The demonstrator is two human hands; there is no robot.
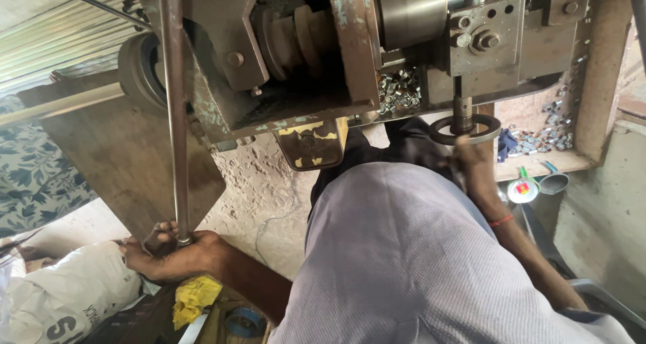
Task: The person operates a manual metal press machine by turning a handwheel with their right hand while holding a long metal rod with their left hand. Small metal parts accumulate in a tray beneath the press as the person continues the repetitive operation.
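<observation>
My left hand [176, 255] is closed around the lower end of a long thin metal rod [175, 108] that runs straight up past the front of a heavy, worn metal machine [316, 54]. My right hand [476, 163] reaches up to a dark metal ring handle [465, 128] hanging from a short shaft under the machine's right side; the fingers are at the ring and blurred. A red thread sits on that wrist. My grey-shirted body [404, 263] fills the lower middle.
Small shiny metal pieces [398, 90] lie heaped inside the machine and on a wooden ledge [548, 161] at right. A white sack [67, 297] and a yellow cloth [195, 298] lie lower left. A round tin and a funnel sit below the ledge.
</observation>
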